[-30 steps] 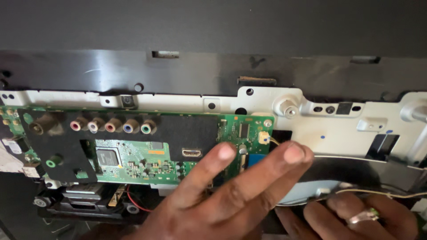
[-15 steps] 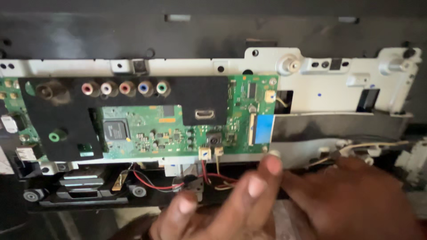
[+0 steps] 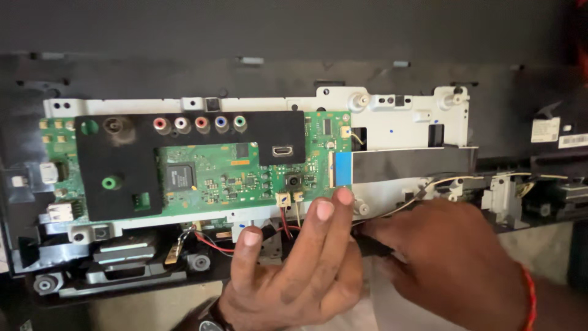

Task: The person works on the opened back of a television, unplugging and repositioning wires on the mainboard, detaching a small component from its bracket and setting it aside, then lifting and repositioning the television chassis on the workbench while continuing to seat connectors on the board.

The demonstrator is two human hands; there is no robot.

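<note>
While both hands work at the lower edge of the opened chassis, the green circuit board [image 3: 245, 178] sits screwed onto the grey metal frame [image 3: 404, 122], toward its left side. Black cover plate [image 3: 122, 165] overlaps the board's left and top, carrying a row of round coloured jacks [image 3: 201, 124] along its upper edge. Red and black wires [image 3: 211, 244] run below the board's bottom edge. Left hand [image 3: 294, 270] lies open, grasping nothing, fingers [image 3: 324, 211] spread and extended up, tips touching the board's lower right corner just beside two small connectors [image 3: 290, 197]. Flat dark ribbon cable [image 3: 410, 164] with a blue end plugs into the board's right edge and runs right across the frame. Right hand [image 3: 453, 263] is at the frame's bottom right, fingers curled around a thin wire bundle [image 3: 429, 184]; grip partly hidden, so cannot tell how firmly.
</note>
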